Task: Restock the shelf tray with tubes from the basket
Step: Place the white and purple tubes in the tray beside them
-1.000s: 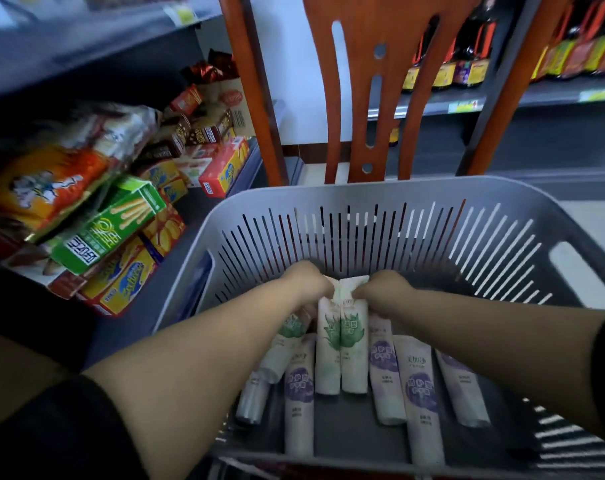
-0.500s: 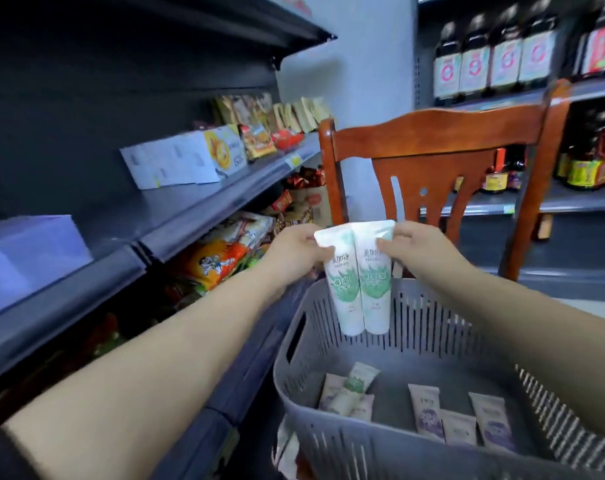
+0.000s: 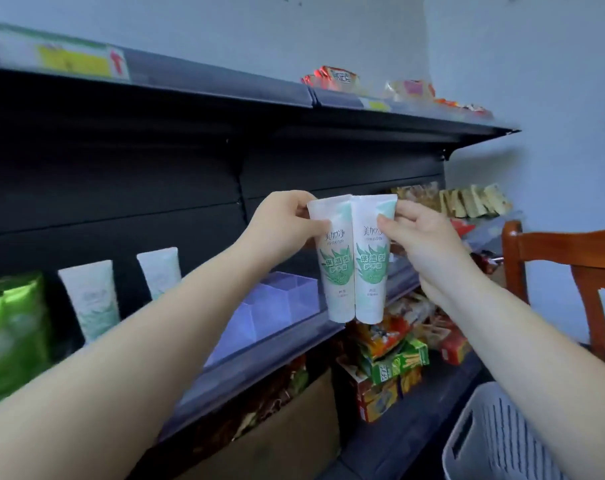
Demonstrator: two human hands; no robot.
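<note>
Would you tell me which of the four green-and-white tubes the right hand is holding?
The right hand pinches the rightmost tube; its neighbour is in the left hand, two others stand on the shelf.

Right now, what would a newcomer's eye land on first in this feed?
Two white tubes with green leaf print, held side by side mid-frame: left hand pinches one, right hand the other. Behind them a clear divided tray sits on the dark shelf, two more tubes standing to its left.
</note>
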